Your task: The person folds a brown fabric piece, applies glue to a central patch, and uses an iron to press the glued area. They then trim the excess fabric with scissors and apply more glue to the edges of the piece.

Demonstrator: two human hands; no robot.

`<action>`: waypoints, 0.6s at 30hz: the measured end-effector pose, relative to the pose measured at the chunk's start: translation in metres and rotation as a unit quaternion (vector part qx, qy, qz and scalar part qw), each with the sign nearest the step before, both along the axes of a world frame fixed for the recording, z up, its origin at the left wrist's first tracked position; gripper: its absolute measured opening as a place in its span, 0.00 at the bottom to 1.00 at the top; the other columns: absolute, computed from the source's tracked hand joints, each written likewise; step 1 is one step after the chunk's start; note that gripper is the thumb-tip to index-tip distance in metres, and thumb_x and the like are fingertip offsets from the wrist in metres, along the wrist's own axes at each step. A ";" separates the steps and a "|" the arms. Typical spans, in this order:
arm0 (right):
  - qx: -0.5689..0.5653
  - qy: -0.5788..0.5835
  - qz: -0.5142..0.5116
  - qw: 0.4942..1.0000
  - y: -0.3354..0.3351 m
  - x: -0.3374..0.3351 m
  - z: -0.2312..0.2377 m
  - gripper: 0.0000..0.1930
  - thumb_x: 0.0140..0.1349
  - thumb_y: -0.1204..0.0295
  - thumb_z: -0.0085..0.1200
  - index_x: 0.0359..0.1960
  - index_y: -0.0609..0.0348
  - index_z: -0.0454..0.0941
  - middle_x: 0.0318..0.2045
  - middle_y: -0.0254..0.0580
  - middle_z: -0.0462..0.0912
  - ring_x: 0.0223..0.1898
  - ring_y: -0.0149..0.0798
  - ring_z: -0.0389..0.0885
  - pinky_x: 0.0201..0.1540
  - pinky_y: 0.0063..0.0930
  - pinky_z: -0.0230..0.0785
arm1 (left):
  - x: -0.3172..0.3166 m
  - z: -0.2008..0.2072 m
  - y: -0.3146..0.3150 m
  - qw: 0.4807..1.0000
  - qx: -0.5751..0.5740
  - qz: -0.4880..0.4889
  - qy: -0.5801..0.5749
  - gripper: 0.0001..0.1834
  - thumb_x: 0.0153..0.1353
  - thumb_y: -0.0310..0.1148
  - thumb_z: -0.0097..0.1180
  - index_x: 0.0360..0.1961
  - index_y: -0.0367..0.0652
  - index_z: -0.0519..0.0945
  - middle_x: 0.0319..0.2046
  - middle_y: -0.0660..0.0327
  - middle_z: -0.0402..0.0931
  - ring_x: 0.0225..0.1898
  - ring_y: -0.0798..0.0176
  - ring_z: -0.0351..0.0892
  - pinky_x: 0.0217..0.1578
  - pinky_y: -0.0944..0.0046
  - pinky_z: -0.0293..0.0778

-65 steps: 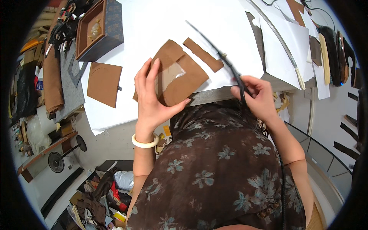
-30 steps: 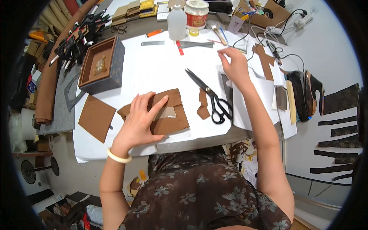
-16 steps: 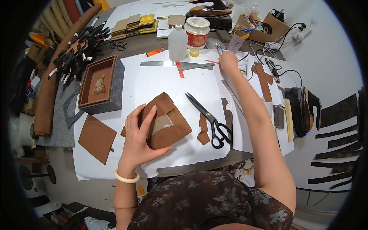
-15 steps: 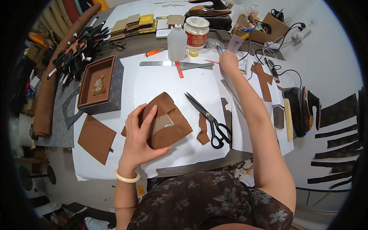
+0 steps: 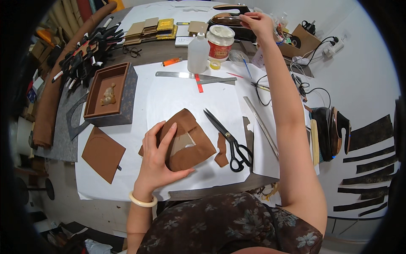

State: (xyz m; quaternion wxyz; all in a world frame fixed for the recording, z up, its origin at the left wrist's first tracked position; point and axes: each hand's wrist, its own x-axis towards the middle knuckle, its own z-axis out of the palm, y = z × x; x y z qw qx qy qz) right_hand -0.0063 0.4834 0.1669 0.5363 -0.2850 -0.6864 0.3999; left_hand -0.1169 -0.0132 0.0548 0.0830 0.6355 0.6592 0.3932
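My left hand (image 5: 155,158) grips a brown fabric-covered panel (image 5: 202,150) by its left side, thumb along the lower edge and fingers spread over the top. A paler bare patch with a white smear shows in the panel's middle. My right hand (image 5: 259,26) is stretched far out to the back right, pinching a slim stick-like tool whose kind is too small to make out. That hand is over a dark clothes iron (image 5: 230,20), beside a white-lidded jar (image 5: 220,44). Black scissors (image 5: 228,137) and a brown scrap (image 5: 221,152) lie right of the panel.
A brown-lined box (image 5: 111,95) with a small figurine stands left, near a flat brown panel (image 5: 103,154). Behind are a squeeze bottle (image 5: 197,57), steel rulers (image 5: 177,76) and a clear dish (image 5: 237,57) holding a blue stick. Another iron (image 5: 332,127) and cables are right.
My right hand has moved from beside the clear dish farther back, over the iron, and holds a slim tool there. A blue stick now leans in the dish. My left hand keeps its grip.
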 end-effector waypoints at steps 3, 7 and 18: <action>0.076 -0.117 -0.027 0.990 0.009 -0.024 0.003 0.11 0.63 0.63 0.71 0.37 0.60 0.90 0.28 0.40 0.90 0.28 0.30 0.88 0.32 0.25 0.78 | 0.000 -0.002 -0.003 1.000 0.007 0.013 -0.008 0.64 0.36 0.51 0.85 0.77 0.49 0.67 0.70 0.47 0.59 0.69 0.40 0.64 0.67 0.42 0.66; 0.310 -0.310 -0.170 0.882 0.048 -0.038 -0.001 0.22 0.60 0.50 0.64 0.34 0.60 0.89 0.32 0.53 0.90 0.33 0.47 0.90 0.43 0.41 0.81 | -0.002 -0.003 -0.004 1.000 0.014 0.012 -0.012 0.64 0.37 0.53 0.85 0.77 0.50 0.67 0.69 0.47 0.60 0.68 0.40 0.64 0.66 0.42 0.65; 0.219 -0.484 -0.088 0.843 0.062 -0.069 0.035 0.22 0.61 0.51 0.60 0.38 0.61 0.89 0.29 0.50 0.89 0.34 0.52 0.88 0.43 0.45 0.78 | -0.007 -0.003 -0.008 1.000 -0.016 0.015 -0.013 0.65 0.37 0.50 0.86 0.77 0.48 0.66 0.71 0.48 0.56 0.72 0.39 0.61 0.68 0.42 0.69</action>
